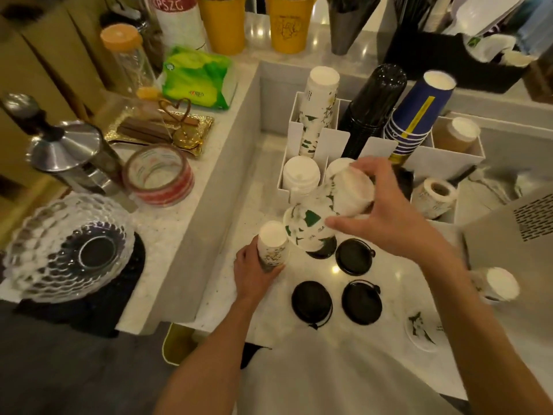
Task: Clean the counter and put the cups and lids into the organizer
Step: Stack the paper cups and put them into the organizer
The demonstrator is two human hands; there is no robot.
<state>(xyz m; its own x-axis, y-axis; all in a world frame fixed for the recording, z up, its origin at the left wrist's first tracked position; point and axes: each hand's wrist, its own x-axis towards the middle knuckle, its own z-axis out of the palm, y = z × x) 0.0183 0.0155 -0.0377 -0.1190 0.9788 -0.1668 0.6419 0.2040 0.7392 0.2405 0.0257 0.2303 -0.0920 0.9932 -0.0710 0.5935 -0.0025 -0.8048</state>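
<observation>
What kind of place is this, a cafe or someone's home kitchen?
Most likely a cafe's drinks counter. A white divided organizer holds stacks of takeaway paper cups, loose black cup lids lie on the marble counter, and a steel French press stands on the ledge.

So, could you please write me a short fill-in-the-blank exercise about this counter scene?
1. The loose lids lying on the counter are ____ in colour.
2. The left hand holds one upside-down paper ____.
3. The blue cups stand stacked in the white ____.
4. The right hand grips a patterned cup with green ____ printed on it.

Missing words: black; cup; organizer; leaves
</observation>
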